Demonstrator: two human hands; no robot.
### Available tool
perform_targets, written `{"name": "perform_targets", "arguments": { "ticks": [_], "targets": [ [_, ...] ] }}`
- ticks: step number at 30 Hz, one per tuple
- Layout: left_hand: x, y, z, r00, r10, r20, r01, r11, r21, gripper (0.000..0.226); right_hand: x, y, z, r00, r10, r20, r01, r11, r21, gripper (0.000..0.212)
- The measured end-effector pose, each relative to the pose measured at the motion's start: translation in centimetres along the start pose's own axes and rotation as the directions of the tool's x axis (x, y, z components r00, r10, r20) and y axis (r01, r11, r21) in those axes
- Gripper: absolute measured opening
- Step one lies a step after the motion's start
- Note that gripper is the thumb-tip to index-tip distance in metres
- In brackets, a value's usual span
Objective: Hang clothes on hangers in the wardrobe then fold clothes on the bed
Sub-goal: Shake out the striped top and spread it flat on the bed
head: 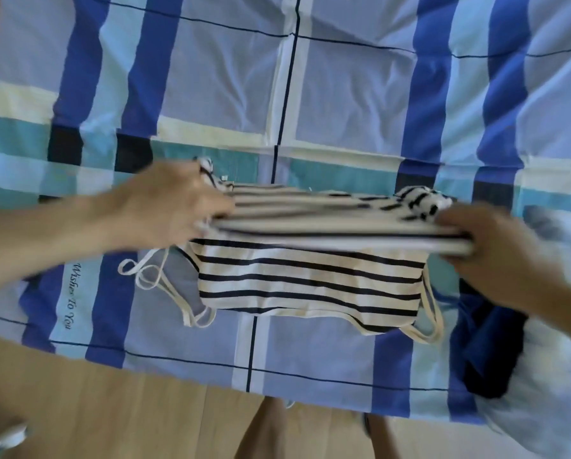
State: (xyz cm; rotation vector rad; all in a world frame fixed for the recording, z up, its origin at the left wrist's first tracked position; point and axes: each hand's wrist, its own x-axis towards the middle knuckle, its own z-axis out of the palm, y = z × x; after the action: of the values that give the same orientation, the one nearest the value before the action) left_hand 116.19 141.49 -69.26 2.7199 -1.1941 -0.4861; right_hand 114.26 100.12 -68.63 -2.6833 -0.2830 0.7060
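Observation:
A cream top with black stripes and thin straps (307, 286) lies on the bed, its far half lifted and doubled over toward me. My left hand (171, 207) grips the left end of the raised fold. My right hand (489, 240) grips the right end. The lifted part is blurred by motion. The top's near half lies flat, with its straps trailing off at the left and right. No wardrobe or hangers are in view.
The bed carries a blue, teal and white checked sheet (343, 94). A dark blue garment (489, 352) lies under my right forearm, beside pale blue cloth (549, 392). A wooden floor (118, 412) and my legs show below the bed's edge.

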Motion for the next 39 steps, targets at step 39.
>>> {"name": "perform_targets", "arguments": {
  "ticks": [39],
  "targets": [
    [-1.9,6.2,7.3,0.289,-0.801,0.524,0.325,-0.432,-0.841,0.077,0.0,-23.7,8.1,0.845,-0.204,0.494,-0.096,0.852,0.515,0.057]
  ]
}}
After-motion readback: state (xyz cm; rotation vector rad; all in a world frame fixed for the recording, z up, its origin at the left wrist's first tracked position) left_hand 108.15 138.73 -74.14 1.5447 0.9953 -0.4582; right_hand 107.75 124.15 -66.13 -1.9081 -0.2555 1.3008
